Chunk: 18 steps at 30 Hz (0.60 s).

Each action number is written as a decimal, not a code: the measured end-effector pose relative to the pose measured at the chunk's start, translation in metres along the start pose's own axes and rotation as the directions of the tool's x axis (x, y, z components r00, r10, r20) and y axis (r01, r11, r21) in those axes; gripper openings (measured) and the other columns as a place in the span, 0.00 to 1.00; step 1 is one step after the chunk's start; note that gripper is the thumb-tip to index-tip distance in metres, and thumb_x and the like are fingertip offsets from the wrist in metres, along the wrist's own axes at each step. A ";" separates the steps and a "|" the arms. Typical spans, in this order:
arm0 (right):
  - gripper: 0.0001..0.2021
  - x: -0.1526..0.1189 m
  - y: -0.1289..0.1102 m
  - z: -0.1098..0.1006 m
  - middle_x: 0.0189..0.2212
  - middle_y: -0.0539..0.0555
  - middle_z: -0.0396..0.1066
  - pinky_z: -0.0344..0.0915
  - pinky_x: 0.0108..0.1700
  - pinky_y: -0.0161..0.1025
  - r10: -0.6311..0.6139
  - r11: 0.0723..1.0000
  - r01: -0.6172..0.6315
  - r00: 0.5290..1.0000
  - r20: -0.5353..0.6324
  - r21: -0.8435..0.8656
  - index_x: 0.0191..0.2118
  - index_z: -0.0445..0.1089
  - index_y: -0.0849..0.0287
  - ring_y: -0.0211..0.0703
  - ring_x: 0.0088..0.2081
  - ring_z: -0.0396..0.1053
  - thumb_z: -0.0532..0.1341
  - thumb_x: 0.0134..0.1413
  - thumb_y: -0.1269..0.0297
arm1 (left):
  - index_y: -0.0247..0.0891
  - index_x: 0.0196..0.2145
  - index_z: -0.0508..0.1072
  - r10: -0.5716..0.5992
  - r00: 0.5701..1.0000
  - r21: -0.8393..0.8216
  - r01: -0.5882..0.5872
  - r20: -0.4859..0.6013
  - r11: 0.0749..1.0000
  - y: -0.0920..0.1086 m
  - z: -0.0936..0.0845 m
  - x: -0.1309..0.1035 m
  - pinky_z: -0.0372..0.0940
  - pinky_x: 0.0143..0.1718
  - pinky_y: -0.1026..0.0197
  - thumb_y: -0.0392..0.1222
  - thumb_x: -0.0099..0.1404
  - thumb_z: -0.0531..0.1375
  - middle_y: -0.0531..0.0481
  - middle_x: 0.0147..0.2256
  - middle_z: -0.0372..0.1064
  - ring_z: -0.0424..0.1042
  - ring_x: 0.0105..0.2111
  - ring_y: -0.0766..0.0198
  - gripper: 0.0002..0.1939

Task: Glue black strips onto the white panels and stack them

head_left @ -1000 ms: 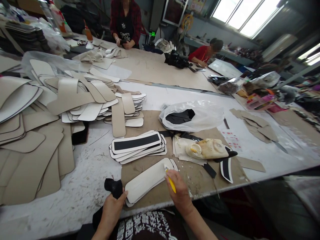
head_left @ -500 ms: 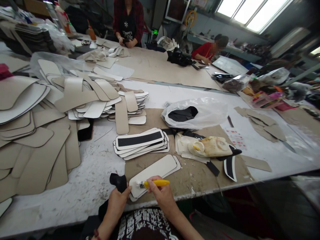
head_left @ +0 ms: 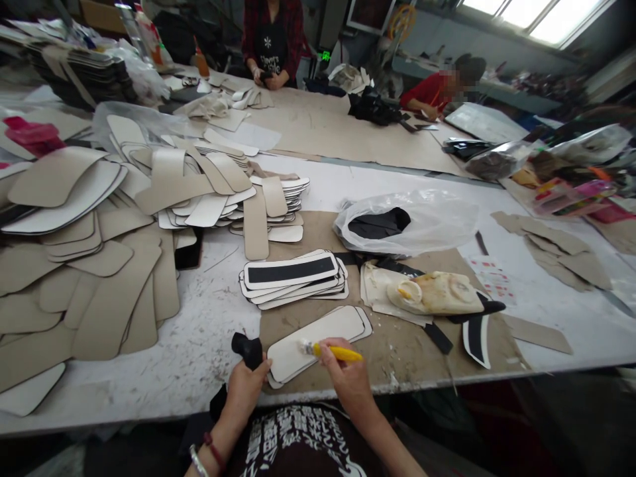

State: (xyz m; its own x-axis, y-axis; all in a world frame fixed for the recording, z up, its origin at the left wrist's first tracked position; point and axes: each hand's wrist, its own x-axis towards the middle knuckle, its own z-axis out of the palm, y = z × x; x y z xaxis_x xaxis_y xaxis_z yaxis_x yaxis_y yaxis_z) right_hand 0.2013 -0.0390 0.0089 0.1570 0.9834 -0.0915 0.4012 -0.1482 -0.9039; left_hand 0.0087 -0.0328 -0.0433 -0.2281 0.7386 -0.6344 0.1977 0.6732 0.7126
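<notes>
Brush (head_left: 350, 354) has shifted from the panel's left end toward its middle since the previous frame, its bristles on the pale panel (head_left: 328, 332) at lower centre. Right hand (head_left: 346, 379) pinches the yellow handle; left hand (head_left: 244, 387) grips a black piece (head_left: 248, 350), thumb at the panel's left end. Just above lies a stack (head_left: 293, 270) of black-banded pieces, a stained container (head_left: 447, 293) at right of centre, a plastic bag (head_left: 442, 215) above it, and beige pieces (head_left: 116, 291) heaped at left.

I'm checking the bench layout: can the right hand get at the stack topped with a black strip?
Probably yes: the right hand holds a yellow-handled brush, but the stack lies just beyond the pale panels, with nothing visible covering it.
</notes>
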 end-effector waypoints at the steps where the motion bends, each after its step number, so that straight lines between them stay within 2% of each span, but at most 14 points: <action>1: 0.10 -0.003 0.001 0.010 0.25 0.53 0.68 0.67 0.32 0.38 0.078 0.993 -0.082 0.996 0.053 0.080 0.33 0.67 0.59 0.41 0.28 0.68 0.54 0.55 0.59 | 0.31 0.28 0.71 -0.001 1.000 -0.001 0.001 0.002 1.000 0.000 0.000 0.000 0.58 0.24 0.60 0.51 0.42 0.60 0.54 0.14 0.64 0.64 0.18 0.62 0.19; 3: 0.11 -0.005 0.007 0.023 0.24 0.52 0.67 0.66 0.27 0.37 0.160 0.966 -0.183 0.978 0.135 0.181 0.32 0.66 0.60 0.39 0.23 0.67 0.54 0.54 0.57 | 0.31 0.27 0.71 -0.001 1.000 -0.005 0.001 0.008 1.000 -0.002 0.001 -0.001 0.58 0.24 0.60 0.51 0.42 0.60 0.54 0.14 0.64 0.64 0.18 0.62 0.20; 5: 0.11 -0.002 0.017 0.024 0.25 0.52 0.68 0.67 0.27 0.37 0.135 0.976 -0.151 0.985 0.108 0.156 0.31 0.66 0.60 0.39 0.24 0.67 0.55 0.53 0.57 | 0.31 0.27 0.71 -0.001 1.000 -0.012 0.001 0.009 1.000 -0.004 0.002 -0.001 0.57 0.24 0.60 0.52 0.42 0.60 0.54 0.15 0.64 0.63 0.19 0.62 0.19; 8: 0.08 0.010 0.032 -0.001 0.30 0.55 0.68 0.67 0.37 0.41 -0.060 0.996 0.055 0.996 -0.065 -0.077 0.33 0.67 0.59 0.42 0.33 0.68 0.55 0.54 0.61 | 0.32 0.25 0.71 -0.009 1.000 -0.024 0.010 0.015 1.000 -0.006 0.002 0.000 0.58 0.24 0.60 0.52 0.42 0.60 0.54 0.15 0.64 0.63 0.19 0.62 0.19; 10: 0.07 0.018 0.038 -0.025 0.33 0.56 0.68 0.65 0.43 0.44 -0.222 0.951 0.183 0.965 -0.137 -0.249 0.35 0.68 0.59 0.43 0.38 0.66 0.54 0.55 0.65 | 0.32 0.25 0.71 -0.016 1.000 -0.033 0.017 0.018 0.999 -0.007 0.002 0.000 0.57 0.24 0.60 0.53 0.41 0.60 0.53 0.14 0.64 0.63 0.19 0.62 0.20; 14: 0.07 0.029 0.043 -0.063 0.34 0.57 0.68 0.66 0.43 0.44 -0.403 0.837 0.288 0.900 -0.168 -0.466 0.38 0.67 0.59 0.43 0.39 0.66 0.54 0.55 0.69 | 0.31 0.26 0.71 -0.028 1.000 -0.045 0.029 0.009 0.999 -0.002 0.003 0.000 0.56 0.24 0.60 0.54 0.40 0.60 0.54 0.14 0.63 0.61 0.18 0.63 0.22; 18: 0.07 0.025 0.034 -0.076 0.34 0.56 0.68 0.66 0.44 0.45 -0.502 0.753 0.348 0.853 -0.144 -0.559 0.39 0.66 0.59 0.43 0.40 0.66 0.54 0.54 0.70 | 0.31 0.26 0.71 -0.032 0.999 -0.068 0.034 0.025 0.997 0.002 0.004 -0.001 0.56 0.24 0.61 0.55 0.38 0.61 0.55 0.14 0.62 0.60 0.18 0.64 0.24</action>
State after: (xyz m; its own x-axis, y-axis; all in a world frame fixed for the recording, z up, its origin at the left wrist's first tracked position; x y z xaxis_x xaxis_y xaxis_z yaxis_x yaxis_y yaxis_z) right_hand 0.2880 -0.0275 0.0074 0.0629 0.8979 0.4356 0.8611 0.1718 -0.4786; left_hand 0.0129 -0.0324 -0.0427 -0.2102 0.7172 -0.6644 0.1247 0.6937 0.7093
